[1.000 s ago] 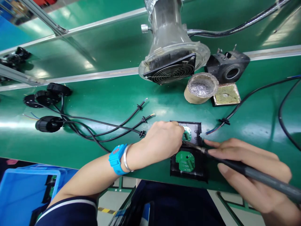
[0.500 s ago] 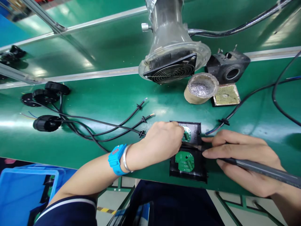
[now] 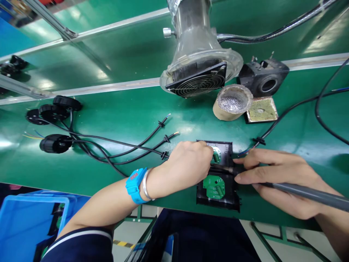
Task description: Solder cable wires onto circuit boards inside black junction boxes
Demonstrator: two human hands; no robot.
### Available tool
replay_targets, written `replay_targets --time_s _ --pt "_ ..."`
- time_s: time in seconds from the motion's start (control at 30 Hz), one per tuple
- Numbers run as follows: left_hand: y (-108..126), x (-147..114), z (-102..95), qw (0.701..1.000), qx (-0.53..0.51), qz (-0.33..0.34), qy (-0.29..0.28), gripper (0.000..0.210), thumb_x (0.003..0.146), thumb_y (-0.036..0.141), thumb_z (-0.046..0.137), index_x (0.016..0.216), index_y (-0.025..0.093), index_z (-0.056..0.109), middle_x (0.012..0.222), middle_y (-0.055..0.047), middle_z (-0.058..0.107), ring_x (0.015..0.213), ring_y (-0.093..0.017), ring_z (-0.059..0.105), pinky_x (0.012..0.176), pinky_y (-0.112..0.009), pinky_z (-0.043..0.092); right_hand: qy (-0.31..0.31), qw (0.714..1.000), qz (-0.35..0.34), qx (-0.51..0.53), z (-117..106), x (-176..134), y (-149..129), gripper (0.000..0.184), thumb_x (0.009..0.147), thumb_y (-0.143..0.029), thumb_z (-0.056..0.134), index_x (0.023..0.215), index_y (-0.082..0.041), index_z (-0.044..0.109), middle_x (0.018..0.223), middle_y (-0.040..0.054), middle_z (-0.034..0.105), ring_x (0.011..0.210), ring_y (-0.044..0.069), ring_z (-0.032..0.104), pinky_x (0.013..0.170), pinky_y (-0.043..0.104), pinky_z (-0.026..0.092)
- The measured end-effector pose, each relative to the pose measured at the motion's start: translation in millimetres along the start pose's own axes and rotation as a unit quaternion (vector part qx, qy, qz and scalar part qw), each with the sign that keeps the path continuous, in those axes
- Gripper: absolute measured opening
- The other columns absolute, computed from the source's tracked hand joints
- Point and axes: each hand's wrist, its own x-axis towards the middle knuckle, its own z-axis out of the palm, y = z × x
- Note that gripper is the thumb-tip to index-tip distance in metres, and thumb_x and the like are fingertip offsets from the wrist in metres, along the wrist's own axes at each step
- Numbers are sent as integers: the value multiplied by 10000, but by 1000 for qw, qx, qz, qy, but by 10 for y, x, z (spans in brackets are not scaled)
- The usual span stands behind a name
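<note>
Two green boards lie by the bench's near edge. My right grip wraps the pen-shaped tool; this close, a slip could jab my left grip, curled over the far board, contents hidden.

Over the feed I'm counting one left hand, one right hand, one soldering iron, and, near the hands, two green circuit boards and two black panels. I'm also tallying four round black housings, four cable grommets, one fan, one sponge, one bangle.
</note>
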Motion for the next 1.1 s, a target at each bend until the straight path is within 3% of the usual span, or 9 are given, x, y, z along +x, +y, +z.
replay_targets --time_s 0.17,0.3,0.5,0.57,0.7,0.83,0.97,1.03,1.1 --pt "-3 -5 5 1000 -4 -2 -3 136 838 194 502 758 154 604 811 -58 665 697 -225 650 573 -326 459 60 998 19 10 -89 -142 -106 319 805 -32 486 935 -212 715 913 76 632 932 149 660 767 217 575" --pt "5 4 -6 1000 0 -8 -6 144 836 198 503 745 152 604 800 -58 665 688 -232 650 556 -328 451 122 991 58 -22 -105 -254 -225 244 805 -47 543 864 -184 736 837 87 615 901 168 673 719 216 573" --pt "24 1 -16 1000 -1 -12 -9 146 835 201 511 738 147 607 809 -67 673 685 -238 653 556 -328 454 340 927 159 -28 361 -404 -323 460 783 -71 637 1203 -259 648 807 32 672 705 164 668 548 282 552" --pt "33 4 -7 1000 2 -12 -6 148 841 205 512 763 143 621 820 -72 675 704 -245 657 572 -334 464 372 911 175 -42 556 -397 -332 493 800 -53 617 1245 -264 614 775 -5 682 656 130 664 581 258 562" --pt "17 -16 -69 1000 -11 3 -13 171 863 246 535 846 131 660 872 -93 681 794 -256 661 665 -348 491 344 919 155 -117 793 -285 -348 414 770 -47 663 1141 -229 641 895 -3 702 741 108 664 664 219 541" --pt "-205 -185 -327 994 -101 31 -12 255 872 355 589 1038 187 685 994 -59 685 897 -214 645 784 -314 481 308 929 139 -149 865 -195 -359 449 736 -89 717 1158 -183 597 969 29 684 775 126 636 719 259 525" --pt "-639 -454 -517 964 -204 -127 116 264 881 376 562 1054 220 687 1002 -9 698 816 -147 628 717 -252 462 268 934 122 -204 875 -171 -330 413 785 -121 680 1186 -164 590 868 18 648 671 106 593 738 264 501" --pt "-851 -519 -469 941 -191 -221 169 237 867 354 567 1002 209 698 927 -7 710 775 -151 621 696 -258 451 263 933 114 -216 864 -154 -299 368 814 -136 655 1177 -160 598 844 16 647 657 108 593 730 265 487" --pt "-1021 -503 -342 934 -171 -264 170 221 837 339 601 988 204 693 889 -9 707 772 -160 621 704 -270 450 268 932 111 -219 846 -131 -271 342 830 -161 647 1169 -160 603 881 23 667 694 118 620 719 261 477"
